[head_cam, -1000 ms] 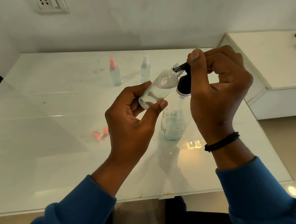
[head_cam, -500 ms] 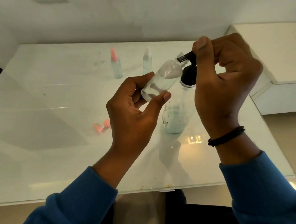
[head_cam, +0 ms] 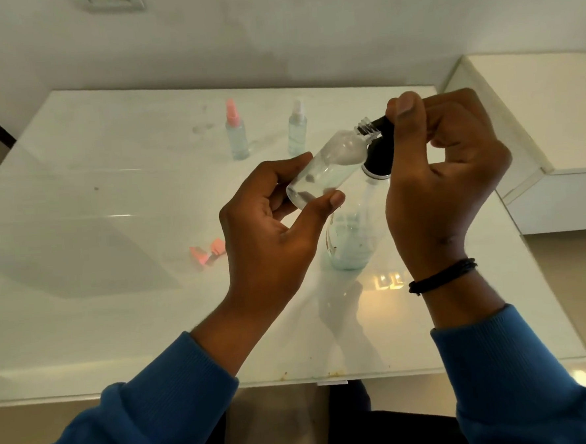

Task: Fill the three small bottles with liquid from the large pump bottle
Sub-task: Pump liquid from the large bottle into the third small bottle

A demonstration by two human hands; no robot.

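Head view, scene: I hold a small bottle (head_cam: pixel 326 166) tilted, its threaded mouth against the black nozzle of the large pump bottle (head_cam: pixel 349 242), which stands on the white worktop (head_cam: pixel 84 303).
Left grip: my left hand (head_cam: pixel 275 229) is curled round the small bottle's lower half, thumb and fingers pinching it, just left of the pump bottle.
Right grip: my right hand (head_cam: pixel 443 178) is curled over the pump head (head_cam: pixel 381 147), thumb pressing on top.
Risk: I judge the liquid could miss the narrow mouth and run onto the worktop if the tilted bottle slips off the nozzle; a hard press could also tip the pump bottle.
Count, small bottles: three; one in hand, plus a pink-capped bottle (head_cam: pixel 236 132) and a white-capped bottle (head_cam: pixel 297 129), both well behind the pump bottle.
Count, pump bottles: one.
Count, loose caps: a pink piece (head_cam: pixel 206 253) lies left of the pump bottle; I cannot tell if it is one part or two.
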